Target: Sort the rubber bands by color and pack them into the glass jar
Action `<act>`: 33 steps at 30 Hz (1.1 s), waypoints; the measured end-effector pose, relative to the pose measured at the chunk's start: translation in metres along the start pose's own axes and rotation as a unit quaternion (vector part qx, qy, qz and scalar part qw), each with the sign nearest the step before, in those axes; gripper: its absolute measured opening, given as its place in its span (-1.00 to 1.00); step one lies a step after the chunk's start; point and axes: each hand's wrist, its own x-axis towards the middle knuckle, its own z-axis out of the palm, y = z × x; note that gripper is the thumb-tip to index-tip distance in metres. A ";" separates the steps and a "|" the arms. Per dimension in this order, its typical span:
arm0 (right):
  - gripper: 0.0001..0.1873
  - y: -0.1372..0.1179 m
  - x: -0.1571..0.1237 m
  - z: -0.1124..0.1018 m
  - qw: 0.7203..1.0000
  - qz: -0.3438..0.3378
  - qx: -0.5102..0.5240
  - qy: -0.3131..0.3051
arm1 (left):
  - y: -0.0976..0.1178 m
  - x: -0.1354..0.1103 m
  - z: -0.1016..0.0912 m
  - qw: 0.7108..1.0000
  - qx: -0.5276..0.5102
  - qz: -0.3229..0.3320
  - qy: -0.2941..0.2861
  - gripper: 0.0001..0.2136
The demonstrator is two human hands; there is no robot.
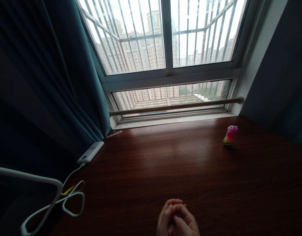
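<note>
My two hands rest together at the bottom edge of the head view, on a dark wooden table (165,157). My left hand (164,219) and my right hand (184,219) are clasped, fingers folded over one another, and I see no object between them. The nearest thing is a small rainbow-striped toy with a pink top (230,135), standing upright far off at the right back of the table.
A white power bank (90,152) lies at the table's left back, its white cable (72,196) looping forward. A white curved frame (30,183) sits at the left. A teal curtain (74,72) hangs left of a barred window (165,49) with a wooden rail (175,105).
</note>
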 end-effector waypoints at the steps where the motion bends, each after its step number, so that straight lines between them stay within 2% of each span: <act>1: -0.76 0.000 0.000 0.000 1.000 0.001 -0.003 -0.001 | 0.001 -0.001 0.001 1.000 -0.002 -0.001 0.000 -0.79; 4: -0.73 -0.002 0.000 -0.001 1.000 0.001 -0.009 -0.008 | 0.003 -0.003 0.002 1.000 -0.005 -0.005 -0.001 -0.80; 7: -0.71 -0.019 -0.006 -0.004 0.993 0.038 -0.099 -0.059 | 0.004 -0.004 0.001 1.000 0.006 -0.029 -0.001 -0.82; 9: -0.72 -0.046 -0.011 -0.004 0.968 0.046 -0.221 -0.115 | 0.004 -0.003 0.000 0.999 -0.001 -0.049 -0.013 -0.84; 11: -0.77 -0.089 -0.011 -0.003 0.924 -0.015 -0.358 -0.133 | 0.002 -0.002 -0.001 0.998 -0.030 -0.052 -0.031 -0.88; 13: -0.79 -0.143 -0.001 -0.002 0.849 -0.149 -0.500 -0.085 | 0.000 0.000 -0.002 0.997 -0.053 -0.046 -0.040 -0.90; 14: -0.80 -0.173 0.009 -0.003 0.794 -0.232 -0.560 -0.041 | -0.001 0.000 -0.002 0.997 -0.058 -0.044 -0.040 -0.91; 16: -0.77 -0.234 0.039 -0.007 0.651 -0.411 -0.637 0.049 | -0.001 0.001 -0.002 0.997 -0.056 -0.047 -0.036 -0.91; 17: -0.76 -0.262 0.057 -0.011 0.576 -0.467 -0.664 0.094 | -0.001 0.001 -0.002 0.997 -0.053 -0.047 -0.033 -0.90; 18: -0.74 -0.287 0.075 -0.017 0.509 -0.496 -0.688 0.144 | -0.001 0.000 -0.002 0.997 -0.052 -0.048 -0.030 -0.90; 19: -0.69 -0.309 0.093 -0.024 0.456 -0.502 -0.706 0.203 | 0.000 0.000 -0.002 0.997 -0.050 -0.047 -0.026 -0.90; 20: -0.63 -0.327 0.109 -0.032 0.420 -0.487 -0.722 0.253 | 0.000 0.000 -0.002 0.997 -0.049 -0.046 -0.024 -0.89; 21: -0.57 -0.340 0.124 -0.041 0.402 -0.454 -0.743 0.284 | 0.000 0.000 -0.001 0.998 -0.048 -0.045 -0.022 -0.88; 23: -0.45 -0.354 0.147 -0.060 0.399 -0.361 -0.782 0.315 | -0.001 0.000 -0.001 0.998 -0.046 -0.043 -0.020 -0.87; 26: -0.42 -0.357 0.168 -0.085 0.424 -0.227 -0.824 0.301 | -0.001 -0.001 0.000 0.998 -0.038 -0.043 -0.022 -0.86; 30: -0.69 -0.355 0.178 -0.095 0.433 -0.180 -0.823 0.321 | 0.010 -0.005 -0.002 0.995 0.011 -0.073 -0.059 -0.88; 33: -0.76 -0.354 0.173 -0.082 0.437 -0.194 -0.822 0.311 | 0.036 -0.006 0.004 0.982 0.131 -0.083 -0.111 -0.87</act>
